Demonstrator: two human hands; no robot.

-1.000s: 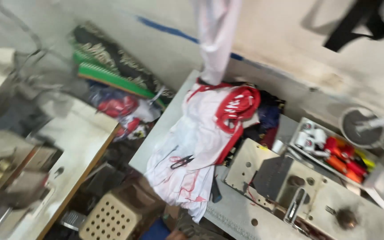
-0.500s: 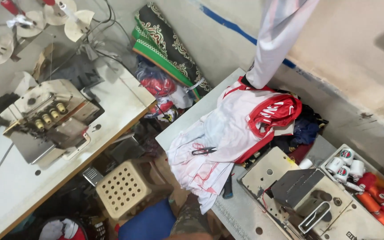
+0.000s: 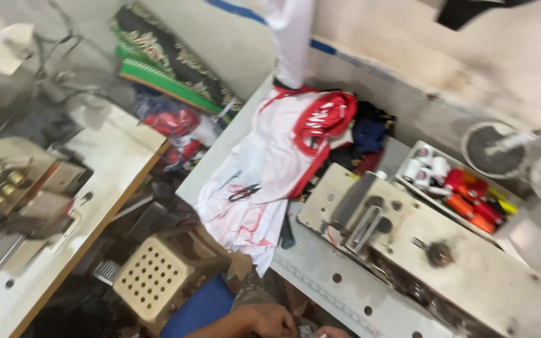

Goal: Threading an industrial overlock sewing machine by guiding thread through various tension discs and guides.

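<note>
My left hand (image 3: 264,319) shows at the bottom edge, forearm coming in from the lower left and fingers curled near a small metallic thing (image 3: 306,330). Only a sliver of my right hand (image 3: 334,332) shows beside it; its grip is hidden. Both hands sit below the front edge of the grey sewing table (image 3: 339,285). Above them a pile of white and red cloth (image 3: 264,181) hangs over the table edge, with black scissors (image 3: 244,191) lying on it. A beige sewing machine (image 3: 408,244) lies to the right.
A tray of white, red and orange thread spools (image 3: 458,188) stands behind the machine. A beige perforated stool (image 3: 151,275) is at lower left, next to a second table (image 3: 104,181) with an overlock machine (image 3: 14,194). Folded green-black fabric (image 3: 170,69) leans on the wall.
The view has swung back left and tilted down a little. My hands have come into view at the bottom edge. The cloth pile and scissors lie as before.
</note>
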